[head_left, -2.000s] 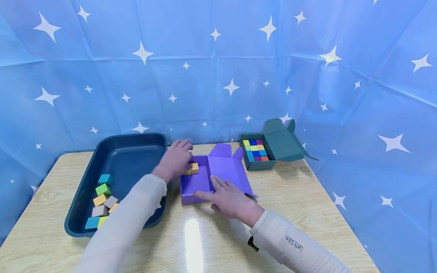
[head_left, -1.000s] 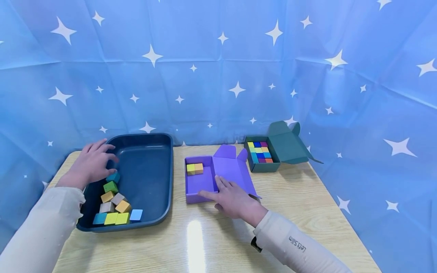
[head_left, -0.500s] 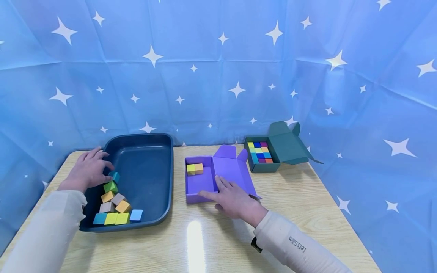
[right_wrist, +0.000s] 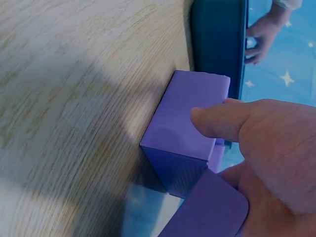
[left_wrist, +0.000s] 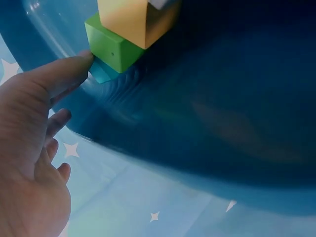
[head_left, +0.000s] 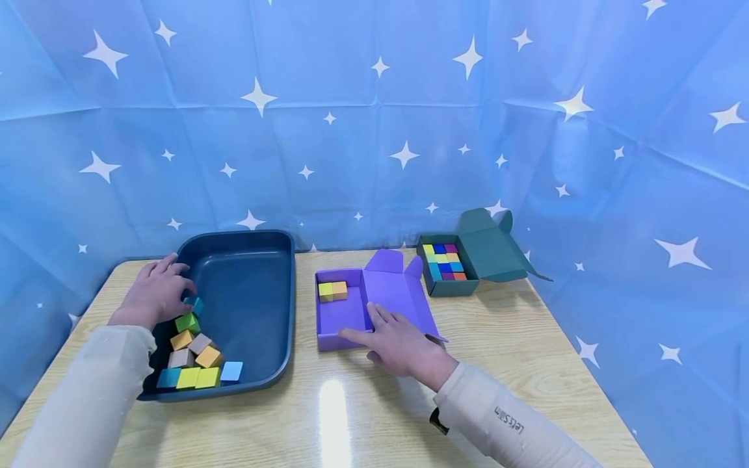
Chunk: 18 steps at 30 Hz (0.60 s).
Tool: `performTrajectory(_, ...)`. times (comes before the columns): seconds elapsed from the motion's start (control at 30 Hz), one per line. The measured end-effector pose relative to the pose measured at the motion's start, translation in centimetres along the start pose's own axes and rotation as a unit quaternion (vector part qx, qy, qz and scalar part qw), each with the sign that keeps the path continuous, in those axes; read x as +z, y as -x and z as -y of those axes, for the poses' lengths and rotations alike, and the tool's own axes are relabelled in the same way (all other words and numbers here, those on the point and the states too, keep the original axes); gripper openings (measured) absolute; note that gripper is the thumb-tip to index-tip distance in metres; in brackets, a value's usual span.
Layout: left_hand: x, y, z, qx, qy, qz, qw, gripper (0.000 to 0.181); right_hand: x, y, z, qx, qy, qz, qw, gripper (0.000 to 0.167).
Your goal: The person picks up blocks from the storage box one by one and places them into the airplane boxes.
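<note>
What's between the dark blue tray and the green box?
The head view shows the purple box, holding a yellow block and an orange block, right hand on it.

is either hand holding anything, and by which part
The left hand is at the far teal block, but whether it grips cannot be told. The right hand rests on the purple box at its near edge, no grip visible.

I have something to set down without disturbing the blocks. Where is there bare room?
Bare: the tabletop between left sleeve and right sleeve, nearer than the tray and purple box; the tray's far right. Crowded: the tray's near left, with blocks and the left hand; the block-filled green box.
</note>
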<state>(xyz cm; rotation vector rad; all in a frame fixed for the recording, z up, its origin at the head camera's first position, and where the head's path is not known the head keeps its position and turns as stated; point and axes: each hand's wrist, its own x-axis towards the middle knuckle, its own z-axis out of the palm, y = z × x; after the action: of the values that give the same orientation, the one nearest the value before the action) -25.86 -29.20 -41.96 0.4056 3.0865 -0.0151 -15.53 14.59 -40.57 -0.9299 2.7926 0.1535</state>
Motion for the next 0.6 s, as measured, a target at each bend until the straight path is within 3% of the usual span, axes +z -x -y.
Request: performTrajectory(0.6, 0.32, 0.13, 0.32, -0.001, -0.028, -0.006, 0.9996, 0.028, -0.06, 0.08, -0.03, 0.002, -0.002, 0.001, 1.0, 0.061)
